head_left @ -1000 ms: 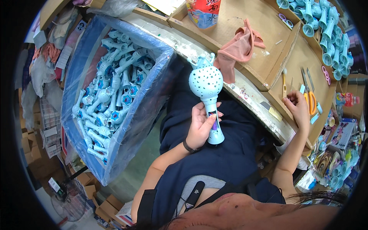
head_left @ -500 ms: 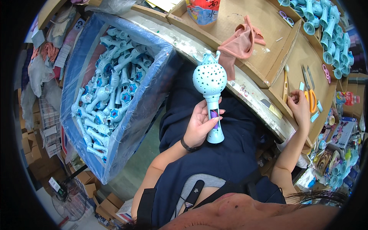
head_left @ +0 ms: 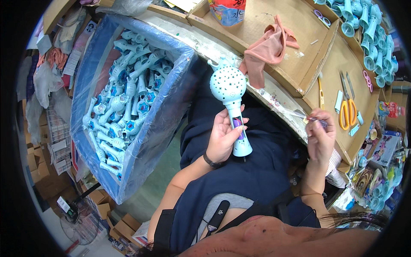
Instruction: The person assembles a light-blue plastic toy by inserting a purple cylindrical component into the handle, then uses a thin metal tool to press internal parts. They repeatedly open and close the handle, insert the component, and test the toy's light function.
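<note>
My left hand [head_left: 223, 136] is wrapped round the handle of a light blue toy wand [head_left: 228, 85], held over my lap. The wand tilts slightly, its round, star-pierced head and small crown at the top. A purple piece shows in the handle's window. At the table's near edge, my right hand [head_left: 320, 132] pinches a slim tool [head_left: 317, 122] with a dark purplish part and a thin pale end pointing left. Its exact kind is partly hidden by the fingers. The tool and the wand are apart.
To the left stands a blue plastic-lined bin [head_left: 171, 105] heaped with light blue wand parts. Orange-handled scissors [head_left: 347, 112], a yellow-handled brush [head_left: 321, 95] and a pink cloth [head_left: 266, 50] lie in cardboard trays [head_left: 295, 81]. More blue parts [head_left: 371, 40] are piled at far right.
My right hand has moved left and nearer from beside the scissors and now holds the slim tool. The wand has tilted slightly, its head shifting left.
</note>
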`<move>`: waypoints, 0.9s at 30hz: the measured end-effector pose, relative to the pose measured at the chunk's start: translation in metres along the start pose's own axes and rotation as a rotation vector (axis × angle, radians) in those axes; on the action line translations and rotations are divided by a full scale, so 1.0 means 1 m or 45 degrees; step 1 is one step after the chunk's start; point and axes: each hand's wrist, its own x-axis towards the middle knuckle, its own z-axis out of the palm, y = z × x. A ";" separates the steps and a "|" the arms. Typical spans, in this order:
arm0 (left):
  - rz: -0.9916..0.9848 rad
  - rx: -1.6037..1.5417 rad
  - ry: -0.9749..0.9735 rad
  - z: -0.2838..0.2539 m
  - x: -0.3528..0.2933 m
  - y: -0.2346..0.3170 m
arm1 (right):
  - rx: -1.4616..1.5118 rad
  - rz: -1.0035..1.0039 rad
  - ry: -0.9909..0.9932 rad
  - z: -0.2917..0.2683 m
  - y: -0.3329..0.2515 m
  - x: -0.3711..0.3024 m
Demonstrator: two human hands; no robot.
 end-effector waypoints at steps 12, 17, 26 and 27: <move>0.016 0.004 -0.054 0.003 -0.002 -0.001 | -0.918 -0.057 -0.513 0.063 0.042 -0.012; 0.118 0.132 -0.036 0.002 -0.005 -0.008 | -1.029 -0.049 -0.509 0.075 0.060 -0.004; 0.261 0.275 0.014 0.004 -0.002 -0.018 | -1.133 -0.151 -0.272 0.082 0.073 -0.013; 0.274 0.279 0.037 0.005 -0.002 -0.019 | -1.130 -0.192 -0.234 0.084 0.076 -0.014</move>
